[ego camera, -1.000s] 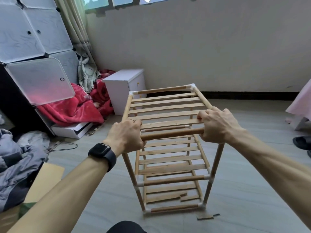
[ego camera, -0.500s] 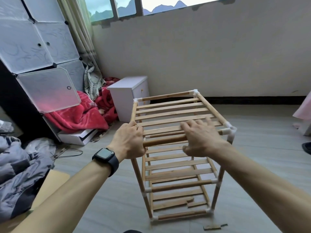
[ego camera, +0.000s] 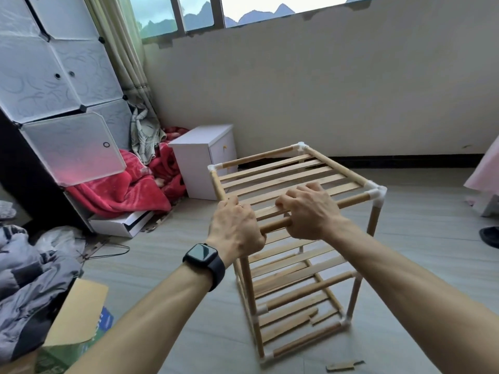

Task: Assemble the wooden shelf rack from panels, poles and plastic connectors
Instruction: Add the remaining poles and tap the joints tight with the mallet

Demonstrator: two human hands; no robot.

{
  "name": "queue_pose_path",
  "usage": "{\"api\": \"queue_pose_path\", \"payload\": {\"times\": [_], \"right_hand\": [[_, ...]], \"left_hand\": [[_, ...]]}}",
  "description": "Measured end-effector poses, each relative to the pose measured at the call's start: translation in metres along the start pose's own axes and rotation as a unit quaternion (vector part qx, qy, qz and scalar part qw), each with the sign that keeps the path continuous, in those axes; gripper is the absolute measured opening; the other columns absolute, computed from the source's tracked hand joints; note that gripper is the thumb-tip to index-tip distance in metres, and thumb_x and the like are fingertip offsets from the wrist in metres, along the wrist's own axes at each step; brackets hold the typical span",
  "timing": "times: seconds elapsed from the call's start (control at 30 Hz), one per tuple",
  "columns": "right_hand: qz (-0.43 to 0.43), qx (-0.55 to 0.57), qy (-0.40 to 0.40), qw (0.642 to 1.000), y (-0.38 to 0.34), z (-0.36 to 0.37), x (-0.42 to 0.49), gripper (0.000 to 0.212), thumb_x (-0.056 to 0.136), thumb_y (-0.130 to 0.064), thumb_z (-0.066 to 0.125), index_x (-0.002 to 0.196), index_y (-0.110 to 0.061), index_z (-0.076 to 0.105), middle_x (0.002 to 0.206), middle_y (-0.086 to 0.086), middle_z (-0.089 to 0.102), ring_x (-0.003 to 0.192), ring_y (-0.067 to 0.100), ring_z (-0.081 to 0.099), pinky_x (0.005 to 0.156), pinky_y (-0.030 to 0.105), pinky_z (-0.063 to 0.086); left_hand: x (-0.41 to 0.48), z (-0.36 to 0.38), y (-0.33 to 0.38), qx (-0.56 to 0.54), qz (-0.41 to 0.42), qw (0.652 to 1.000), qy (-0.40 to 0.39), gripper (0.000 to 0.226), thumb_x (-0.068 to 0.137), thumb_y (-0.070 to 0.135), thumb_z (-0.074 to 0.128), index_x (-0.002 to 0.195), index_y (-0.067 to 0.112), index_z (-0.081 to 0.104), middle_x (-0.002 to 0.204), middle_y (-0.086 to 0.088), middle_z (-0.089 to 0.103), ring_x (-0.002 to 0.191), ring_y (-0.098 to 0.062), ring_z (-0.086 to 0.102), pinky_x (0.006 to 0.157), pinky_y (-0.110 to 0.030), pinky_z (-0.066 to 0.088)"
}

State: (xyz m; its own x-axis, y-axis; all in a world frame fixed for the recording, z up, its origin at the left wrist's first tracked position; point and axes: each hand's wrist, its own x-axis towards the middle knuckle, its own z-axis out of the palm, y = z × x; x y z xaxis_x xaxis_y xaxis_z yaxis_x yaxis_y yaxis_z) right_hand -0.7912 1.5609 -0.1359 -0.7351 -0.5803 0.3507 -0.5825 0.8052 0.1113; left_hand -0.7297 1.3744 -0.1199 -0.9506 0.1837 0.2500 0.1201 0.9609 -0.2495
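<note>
Shelf rack (ego camera: 291, 179) stands on the floor (ego camera: 421, 211) looking basically done, left hand (ego camera: 235, 230) and right hand (ego camera: 310, 211) both with fingers wrapped round its top front pole (ego camera: 351, 201), probably just final pressing left.

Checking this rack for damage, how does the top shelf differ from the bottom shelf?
The top shelf has whole, evenly spaced slats; the bottom shelf has a slat snapped with jagged ends. The left hand and right hand grip the top shelf's front pole; nothing touches the bottom shelf. Both are wooden slats with white connectors at the corners.
</note>
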Motion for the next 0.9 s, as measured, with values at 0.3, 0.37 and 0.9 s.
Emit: {"api": "queue_pose_path", "payload": {"times": [0.3, 0.37, 0.9], "right_hand": [[0.419, 0.062, -0.009, 0.906, 0.096, -0.008, -0.057, 0.076, 0.092, -0.028, 0.06, 0.154, -0.028, 0.016, 0.161, 0.014, 0.015, 0.148, 0.036, 0.015, 0.115, 0.059, 0.023], [0.445, 0.167, 0.058, 0.878, 0.1, -0.017, -0.082, 0.067, 0.092, -0.025, 0.059, 0.151, -0.017, 0.03, 0.155, 0.018, 0.033, 0.142, 0.038, 0.028, 0.111, 0.054, 0.032], [0.141, 0.066, 0.034, 0.987, 0.044, -0.006, -0.097, 0.048, 0.105, -0.054, 0.022, 0.127, -0.035, 0.06, 0.145, 0.007, 0.05, 0.142, 0.03, 0.035, 0.108, 0.056, 0.038]], "left_hand": [[0.02, -0.037, 0.064, -0.193, 0.117, 0.958, -0.176, 0.086, 0.077, 0.094, 0.024, 0.102, 0.023, 0.065, 0.089, 0.003, 0.058, 0.086, -0.015, 0.048, 0.083, -0.042, 0.047], [0.029, -0.036, 0.059, -0.283, 0.126, 0.938, -0.154, 0.07, 0.083, 0.088, 0.029, 0.111, 0.035, 0.066, 0.094, 0.014, 0.068, 0.094, -0.009, 0.059, 0.086, -0.04, 0.052], [0.061, 0.043, -0.073, -0.261, -0.309, 0.912, -0.069, 0.041, 0.09, 0.032, 0.042, 0.127, 0.017, 0.051, 0.105, -0.013, 0.059, 0.095, -0.036, 0.054, 0.081, -0.042, 0.044]]}}
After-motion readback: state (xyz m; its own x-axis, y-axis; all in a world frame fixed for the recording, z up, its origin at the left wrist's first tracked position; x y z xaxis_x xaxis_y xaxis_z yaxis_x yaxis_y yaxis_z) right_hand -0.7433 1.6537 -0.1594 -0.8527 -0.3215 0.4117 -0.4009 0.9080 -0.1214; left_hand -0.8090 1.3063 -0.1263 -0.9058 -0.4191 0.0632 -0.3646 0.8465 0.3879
